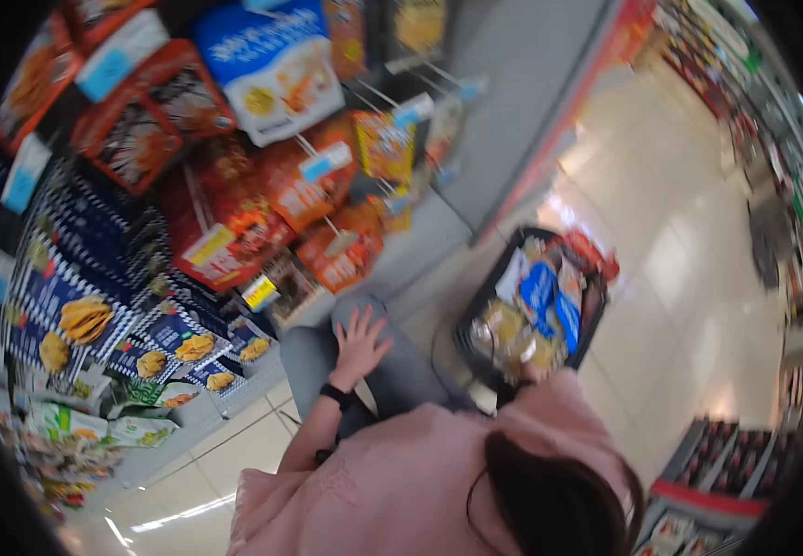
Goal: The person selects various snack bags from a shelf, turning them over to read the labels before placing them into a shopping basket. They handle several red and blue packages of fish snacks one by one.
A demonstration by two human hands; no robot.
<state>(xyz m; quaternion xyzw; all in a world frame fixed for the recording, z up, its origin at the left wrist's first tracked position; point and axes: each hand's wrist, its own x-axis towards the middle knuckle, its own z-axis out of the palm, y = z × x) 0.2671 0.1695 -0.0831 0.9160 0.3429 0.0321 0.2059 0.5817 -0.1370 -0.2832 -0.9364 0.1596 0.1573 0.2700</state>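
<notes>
My left hand [360, 345], with a black band on its wrist, rests on my grey-trousered knee, fingers spread and holding nothing. At the near end of a black basket [469, 341] is my right hand [533, 372], small and blurred. It is beside a clear packet with yellowish contents [503, 334]; its fingers are too hidden to tell whether they grip anything. Blue-and-white packets [540, 289] and a red packet [589, 252] also lie in the basket, which stands on the floor to the right of my knees.
Shelves and hooks at the left hold orange-red packets [230, 218], a blue-and-white pouch [272, 69] and dark blue snack bags [77, 310]. A grey panel [513, 111] rises beyond them. Pale tiled floor [647, 278] runs along the right, with shelves [726, 454] at the lower right.
</notes>
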